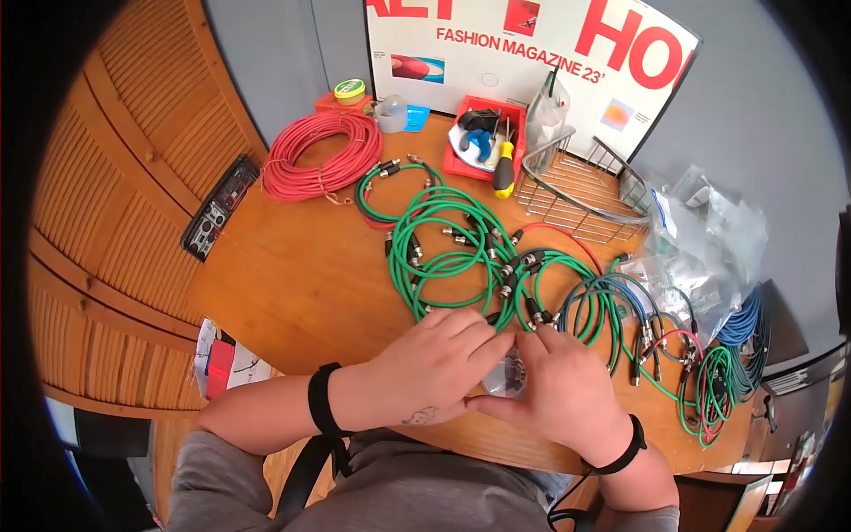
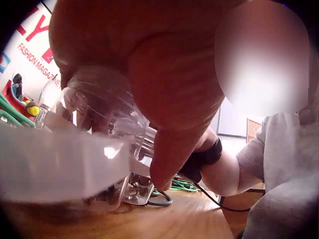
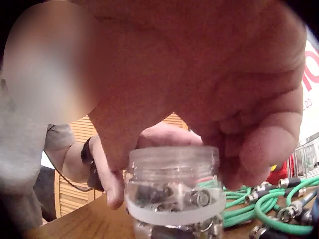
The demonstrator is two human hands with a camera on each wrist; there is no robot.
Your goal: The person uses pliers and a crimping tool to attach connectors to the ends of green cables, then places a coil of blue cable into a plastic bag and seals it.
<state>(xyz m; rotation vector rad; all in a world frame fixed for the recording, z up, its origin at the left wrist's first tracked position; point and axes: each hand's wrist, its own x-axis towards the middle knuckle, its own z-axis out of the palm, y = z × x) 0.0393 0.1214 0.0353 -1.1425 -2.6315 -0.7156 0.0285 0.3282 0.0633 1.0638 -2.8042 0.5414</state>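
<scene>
A clear plastic jar (image 3: 174, 172) with a white band holds several small metal connectors. In the head view, only part of the jar (image 1: 505, 379) shows between the two hands, near the table's front edge. My left hand (image 1: 439, 363) grips it from the left, fingers reaching over its top. In the left wrist view, the left thumb (image 2: 167, 167) points down beside the clear plastic. On the other side my right hand (image 1: 563, 381) holds the jar, with thumb and curled fingers to either side of it in the right wrist view. Green cable coils (image 1: 448, 257) lie just beyond both hands.
A red cable coil (image 1: 324, 155) lies at the back left. Behind the green coils stand a red bin (image 1: 456, 164) with a screwdriver (image 1: 503, 168) and a wire basket (image 1: 576, 199). Plastic bags (image 1: 705, 239) and more cables (image 1: 718, 381) crowd the right side.
</scene>
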